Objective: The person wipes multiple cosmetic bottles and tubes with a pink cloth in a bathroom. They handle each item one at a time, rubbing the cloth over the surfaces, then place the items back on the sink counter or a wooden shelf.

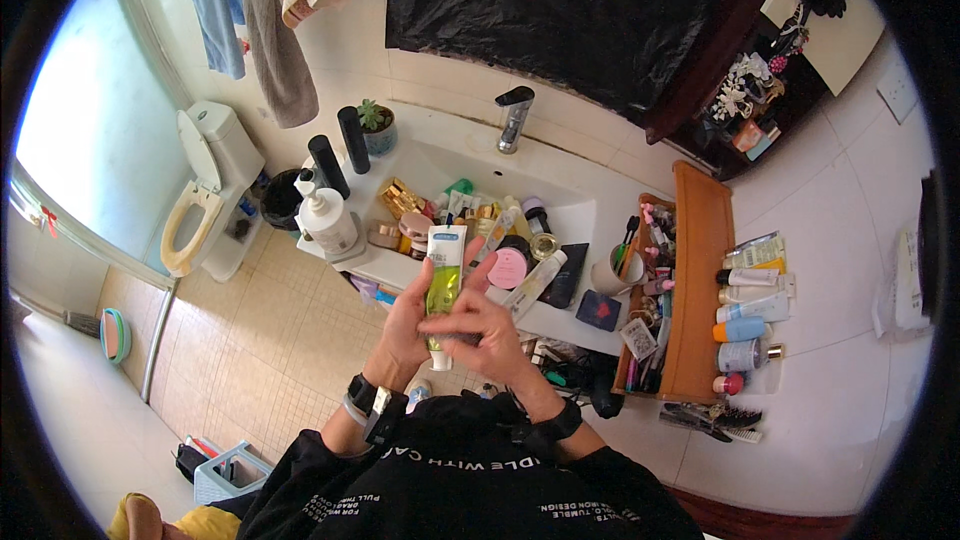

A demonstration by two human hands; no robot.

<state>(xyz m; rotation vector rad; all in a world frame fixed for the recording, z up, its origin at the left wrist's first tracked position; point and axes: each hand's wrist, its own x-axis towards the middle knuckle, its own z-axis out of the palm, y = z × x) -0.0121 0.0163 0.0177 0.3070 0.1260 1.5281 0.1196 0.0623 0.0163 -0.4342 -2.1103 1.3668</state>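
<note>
My left hand (402,328) is closed round a green and white squeeze tube (444,285), held upright over the front edge of the sink counter, white cap downward. Some of its fingers show behind the tube. My right hand (486,332) lies across the tube's lower front, fingers apart and partly bent, the tips against it. Just beyond, the washbasin (570,202) is heaped with cosmetics. Among them are a round pink-lidded jar (507,267), a white tube (538,282) and a black flat case (567,275). The pile's lower part is hidden by my hands.
On the counter's left stand a white pump bottle (326,215), black cylindrical bottles (328,168) and a potted succulent (376,125). The tap (513,120) rises behind the basin. To the right are a brush cup (612,270), a wooden organizer (694,280) and several tubes.
</note>
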